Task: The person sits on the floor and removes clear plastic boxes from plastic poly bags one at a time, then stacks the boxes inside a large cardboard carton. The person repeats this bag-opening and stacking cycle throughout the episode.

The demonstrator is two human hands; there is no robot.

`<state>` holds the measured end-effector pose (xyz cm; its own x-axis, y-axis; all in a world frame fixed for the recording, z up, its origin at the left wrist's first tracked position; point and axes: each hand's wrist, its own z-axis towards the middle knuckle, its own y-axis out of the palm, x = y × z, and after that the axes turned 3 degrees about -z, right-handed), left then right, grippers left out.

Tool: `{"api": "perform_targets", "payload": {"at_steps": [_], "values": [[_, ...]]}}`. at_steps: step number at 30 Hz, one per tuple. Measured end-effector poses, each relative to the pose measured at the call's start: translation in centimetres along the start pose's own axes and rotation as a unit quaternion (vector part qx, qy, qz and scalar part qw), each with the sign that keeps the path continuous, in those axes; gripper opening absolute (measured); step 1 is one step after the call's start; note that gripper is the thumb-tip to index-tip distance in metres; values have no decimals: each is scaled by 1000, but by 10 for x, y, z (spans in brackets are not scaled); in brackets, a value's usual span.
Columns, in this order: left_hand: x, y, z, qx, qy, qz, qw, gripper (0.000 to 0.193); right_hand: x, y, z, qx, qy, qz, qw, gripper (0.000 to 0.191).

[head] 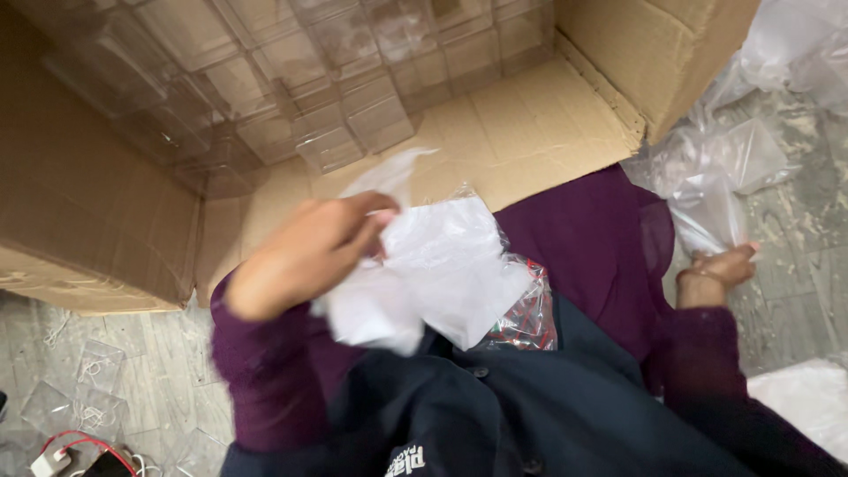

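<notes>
Head view: left hand has its fingers closed on a bunch of white plastic bags over the lap, while right hand pinches a clear bag off the floor. Slippery film could slide free, since both grips look loose and blurred

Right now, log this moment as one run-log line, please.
left hand: grips white plastic bags over lap | right hand: pinches clear plastic bag on floor | cardboard box: open, holds clear plastic cases

white bags, brown carton, purple sleeves
</notes>
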<state>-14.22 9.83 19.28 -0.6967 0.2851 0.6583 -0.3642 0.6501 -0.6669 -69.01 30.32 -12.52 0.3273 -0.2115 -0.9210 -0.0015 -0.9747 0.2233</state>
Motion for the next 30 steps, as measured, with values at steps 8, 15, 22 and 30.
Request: {"api": "perform_targets", "payload": {"at_steps": [8, 15, 22, 30], "values": [[-164, 12, 38, 196, -279, 138, 930, 46, -29, 93, 35, -155, -10, 3, 988, 79], [-266, 46, 122, 309, -193, 53, 930, 91, 4, 129, -127, -195, -514, -290, 784, 54], [-280, 33, 150, 400, -88, 68, 910, 57, 24, 202, -273, -482, -517, -402, 582, 34], [-237, 36, 121, 435, -54, -60, 897, 43, 37, 213, -290, -468, -532, -469, 527, 22]]}}
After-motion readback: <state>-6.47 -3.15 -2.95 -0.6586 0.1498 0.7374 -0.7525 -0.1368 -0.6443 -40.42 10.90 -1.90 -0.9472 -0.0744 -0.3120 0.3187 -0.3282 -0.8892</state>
